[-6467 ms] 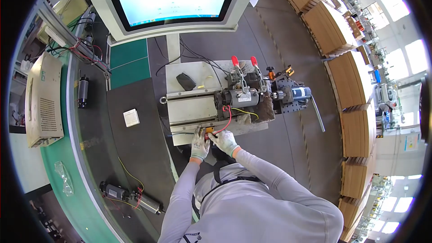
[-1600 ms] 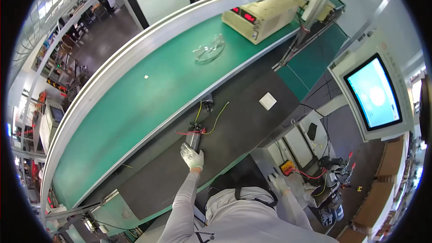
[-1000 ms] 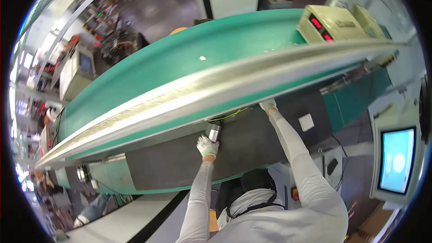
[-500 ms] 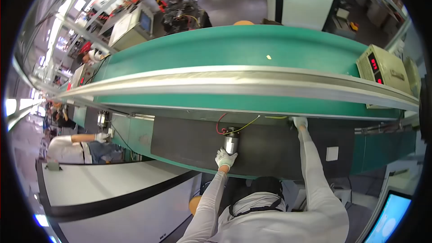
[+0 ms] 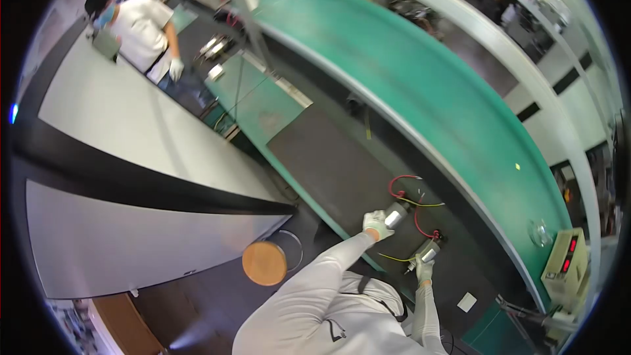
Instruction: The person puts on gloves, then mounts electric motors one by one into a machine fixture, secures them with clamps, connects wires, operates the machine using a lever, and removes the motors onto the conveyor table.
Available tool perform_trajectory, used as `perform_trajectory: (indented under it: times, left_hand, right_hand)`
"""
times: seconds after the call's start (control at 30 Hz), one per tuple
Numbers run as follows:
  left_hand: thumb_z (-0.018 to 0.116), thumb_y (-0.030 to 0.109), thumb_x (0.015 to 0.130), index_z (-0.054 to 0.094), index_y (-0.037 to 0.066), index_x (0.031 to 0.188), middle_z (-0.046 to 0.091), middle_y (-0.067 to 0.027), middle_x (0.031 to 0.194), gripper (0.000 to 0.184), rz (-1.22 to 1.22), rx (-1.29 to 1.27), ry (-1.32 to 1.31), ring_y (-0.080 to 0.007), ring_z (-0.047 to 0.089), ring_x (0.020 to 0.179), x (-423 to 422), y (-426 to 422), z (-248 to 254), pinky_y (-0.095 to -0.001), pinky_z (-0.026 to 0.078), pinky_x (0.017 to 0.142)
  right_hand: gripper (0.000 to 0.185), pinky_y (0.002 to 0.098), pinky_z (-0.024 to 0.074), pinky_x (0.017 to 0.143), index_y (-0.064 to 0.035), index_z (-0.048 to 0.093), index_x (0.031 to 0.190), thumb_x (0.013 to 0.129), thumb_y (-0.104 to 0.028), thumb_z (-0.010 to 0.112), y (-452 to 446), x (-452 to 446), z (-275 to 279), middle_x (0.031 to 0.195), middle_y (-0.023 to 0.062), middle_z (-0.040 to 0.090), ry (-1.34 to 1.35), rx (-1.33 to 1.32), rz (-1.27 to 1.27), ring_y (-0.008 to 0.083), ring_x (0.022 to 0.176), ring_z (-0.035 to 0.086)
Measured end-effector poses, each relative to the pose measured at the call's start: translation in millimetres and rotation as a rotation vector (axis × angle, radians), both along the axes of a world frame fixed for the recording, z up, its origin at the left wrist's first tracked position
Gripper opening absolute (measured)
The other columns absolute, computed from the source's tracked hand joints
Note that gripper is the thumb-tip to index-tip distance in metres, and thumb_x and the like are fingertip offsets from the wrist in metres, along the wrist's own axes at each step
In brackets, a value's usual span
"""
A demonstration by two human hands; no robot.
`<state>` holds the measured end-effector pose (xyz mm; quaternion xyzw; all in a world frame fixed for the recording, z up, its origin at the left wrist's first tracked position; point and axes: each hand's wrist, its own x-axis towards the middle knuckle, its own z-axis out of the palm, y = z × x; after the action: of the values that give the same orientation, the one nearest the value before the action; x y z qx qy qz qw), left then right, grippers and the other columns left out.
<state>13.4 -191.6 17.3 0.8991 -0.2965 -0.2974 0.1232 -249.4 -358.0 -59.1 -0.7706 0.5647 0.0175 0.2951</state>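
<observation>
My left hand [image 5: 377,223], in a white glove, is closed around the lower end of a silver cylindrical motor [image 5: 396,215] over the dark mat. Red and yellow wires come out of that motor's far end. Close by on the right, a second silver motor [image 5: 428,250] has a red wire at its top and a yellow one toward its lower left. My gloved right hand [image 5: 424,267] grips this second motor at its near side. The fingertips of both hands are partly hidden.
The dark mat [image 5: 328,158] covers the bench, with a small white block [image 5: 467,302] at its right. A raised green shelf [image 5: 420,85] runs behind, carrying a meter box [image 5: 565,263]. A round stool [image 5: 264,263] stands left. Farther off is a co-worker [image 5: 141,33].
The view has swung toward the left side. My right hand has come back from under the shelf edge and now holds a second motor beside the first. My left hand stays on its motor.
</observation>
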Motion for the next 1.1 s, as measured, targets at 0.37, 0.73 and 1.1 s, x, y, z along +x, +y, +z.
perform_trajectory:
  times: [0.37, 0.73, 1.1]
  left_hand:
    - [0.057, 0.039, 0.081, 0.051, 0.002, 0.125, 0.055, -0.0173, 0.117, 0.058, -0.207, -0.402, 0.038, -0.0309, 0.055, 0.104, 38, 93, 5, -0.0424, 0.043, 0.087]
    - [0.054, 0.035, 0.084, 0.056, 0.000, 0.117, 0.054, -0.0194, 0.126, 0.048, -0.196, -0.420, -0.239, -0.0329, 0.052, 0.115, 116, 160, 10, -0.0420, 0.041, 0.097]
    - [0.058, 0.035, 0.083, 0.057, 0.001, 0.118, 0.049, -0.0191, 0.132, 0.049, -0.334, -0.027, -0.462, -0.0349, 0.049, 0.120, 185, 200, 40, -0.0428, 0.040, 0.100]
  right_hand:
    - [0.084, 0.0373, 0.0420, 0.094, 0.0101, 0.041, 0.125, 0.078, -0.053, 0.071, 58, 66, 28, 0.119, 0.0246, 0.055, -0.088, 0.147, -0.146, 0.0340, 0.109, 0.055]
    - [0.078, 0.0391, 0.0366, 0.102, 0.0072, 0.040, 0.134, 0.085, -0.051, 0.060, 83, 75, 65, 0.131, 0.0288, 0.049, -0.084, 0.136, -0.074, 0.0392, 0.123, 0.047]
    - [0.047, 0.0404, 0.0378, 0.103, -0.0032, 0.048, 0.131, 0.095, -0.032, 0.051, 321, -78, -34, 0.133, 0.0265, 0.048, -0.281, 0.031, -0.421, 0.0383, 0.121, 0.049]
